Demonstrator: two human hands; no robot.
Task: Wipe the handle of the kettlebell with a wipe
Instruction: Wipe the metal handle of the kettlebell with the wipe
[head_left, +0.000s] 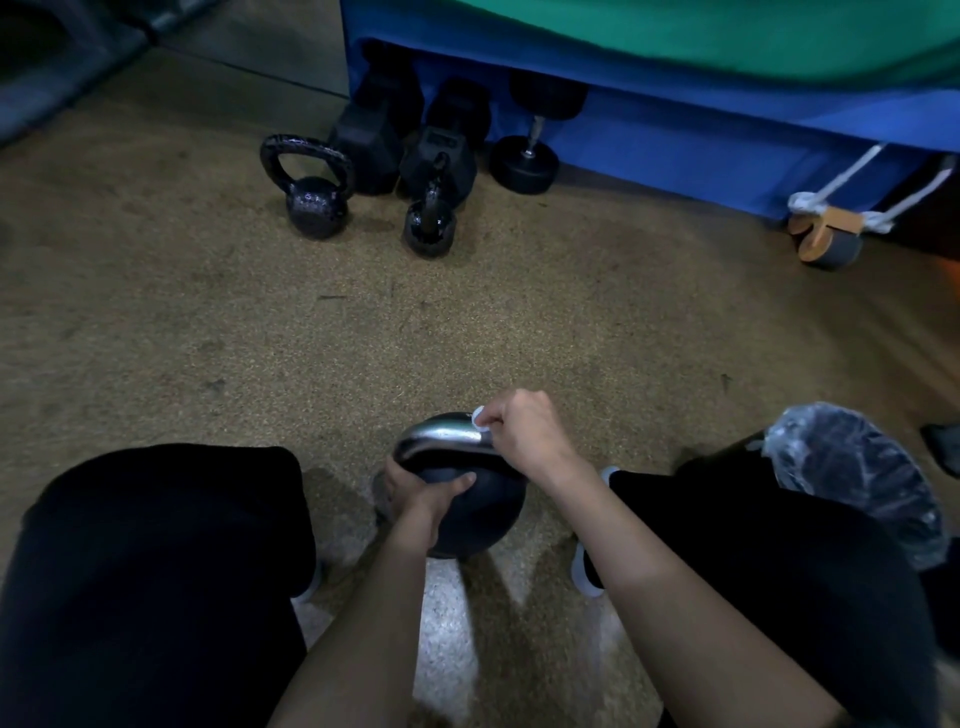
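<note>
Right hand (524, 431) pinches a small white wipe (479, 417) in curled fingers, pressing it against the right end of the silver handle (441, 435) of the kettlebell (483, 525). Left hand (423, 493) wraps around the black ball just beneath the handle. The kettlebell stands on the brown floor (311, 338) between the person's knees, well apart from a far kettlebell (311, 195) by the dumbbells (374, 135).

A gym is indicated by kettlebells (311, 192) and hex dumbbells (374, 135) set beside a blue platform (675, 140) on speckled flooring (519, 322).
</note>
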